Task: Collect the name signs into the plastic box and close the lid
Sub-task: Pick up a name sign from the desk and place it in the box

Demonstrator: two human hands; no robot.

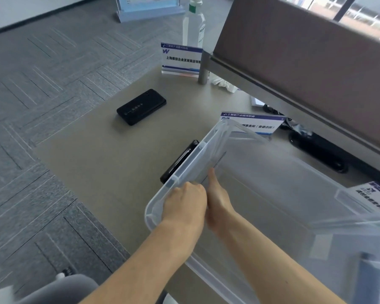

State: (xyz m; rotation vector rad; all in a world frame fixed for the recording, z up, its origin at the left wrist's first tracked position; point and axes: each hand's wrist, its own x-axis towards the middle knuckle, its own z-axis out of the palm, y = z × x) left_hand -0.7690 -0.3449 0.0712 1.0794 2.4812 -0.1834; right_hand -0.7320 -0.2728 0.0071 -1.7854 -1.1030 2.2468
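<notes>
Head view: the clear plastic box (pixel 283 194) sits tilted over the table (pixel 110 163), its left rim raised. The left hand (pixel 185 204) curls over that rim, its grip closed on the edge. The right hand (pixel 217 200) lies just beside it inside the box, thumb against the wall; whether its grip holds anything I cannot tell. One sign (pixel 253 125) stands just behind the box, another (pixel 181 59) farther back by a bottle (pixel 193 25), a third (pixel 375 194) at the right edge. A black device (pixel 140 107) lies apart on the table.
</notes>
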